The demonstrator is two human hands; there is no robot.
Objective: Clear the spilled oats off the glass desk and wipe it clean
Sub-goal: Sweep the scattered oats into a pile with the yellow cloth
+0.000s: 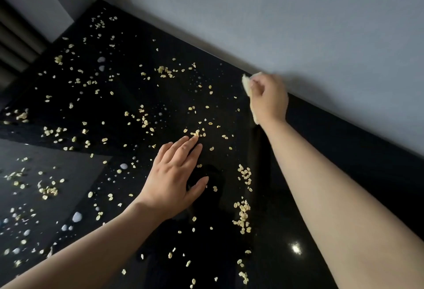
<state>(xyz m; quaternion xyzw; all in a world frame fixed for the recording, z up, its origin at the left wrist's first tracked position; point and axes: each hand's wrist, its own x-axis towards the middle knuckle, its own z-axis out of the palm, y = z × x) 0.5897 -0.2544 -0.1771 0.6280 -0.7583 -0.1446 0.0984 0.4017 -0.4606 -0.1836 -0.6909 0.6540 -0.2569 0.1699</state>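
Pale oat flakes (144, 119) lie scattered over most of the black glass desk (321, 151), with denser clumps in a line near the right (243, 217). White liquid drops (77, 216) dot the left part. My left hand (174, 178) rests flat on the glass, fingers spread, fingertips touching a small clump of oats (196, 133). My right hand (268, 98) is at the desk's far edge by the wall, shut on a pale yellow cloth (246, 83) pressed to the glass.
A grey wall (298, 25) runs along the desk's far edge. The strip of glass to the right of my right arm shows no oats. A dark slatted curtain or blind (16, 43) is at the far left.
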